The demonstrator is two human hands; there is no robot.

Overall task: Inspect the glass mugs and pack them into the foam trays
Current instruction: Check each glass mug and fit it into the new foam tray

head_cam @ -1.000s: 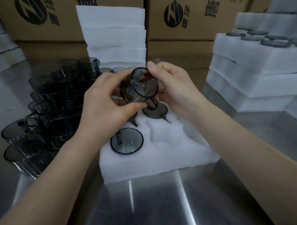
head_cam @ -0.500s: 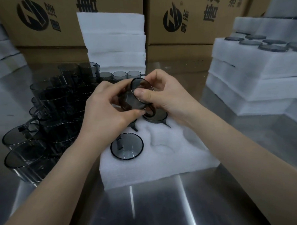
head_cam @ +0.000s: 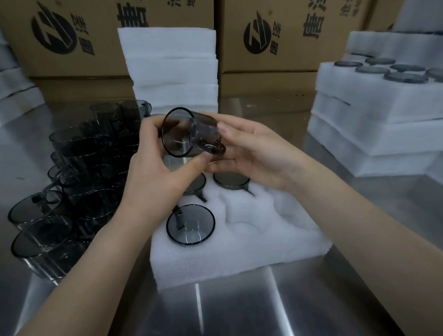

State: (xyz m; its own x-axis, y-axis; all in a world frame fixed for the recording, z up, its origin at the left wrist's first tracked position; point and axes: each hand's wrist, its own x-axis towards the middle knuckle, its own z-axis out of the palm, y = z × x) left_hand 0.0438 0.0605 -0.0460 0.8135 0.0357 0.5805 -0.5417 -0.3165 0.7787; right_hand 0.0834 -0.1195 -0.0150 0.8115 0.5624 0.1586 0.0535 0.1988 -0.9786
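Fingers: left fingers (head_cam: 151,125) and thumb curl round the mouth end of the held mug (head_cam: 181,136); right fingers (head_cam: 230,129) curl round its base end.
Left hand (head_cam: 149,176): grips the mug at the rim.
Right hand (head_cam: 258,158): holds the base and handle side.
Held mug: on its side in the air, above the far part of the foam tray (head_cam: 244,245), mouth towards the left hand.
Foam tray: lies on the steel table (head_cam: 247,314); three packed mugs (head_cam: 190,224) show in its pockets.
Loose mugs (head_cam: 75,169): crowded on the table, left of the tray.
Behind: foam stack (head_cam: 170,68) and cartons (head_cam: 298,30).
Right side: filled trays (head_cam: 380,105), stacked.
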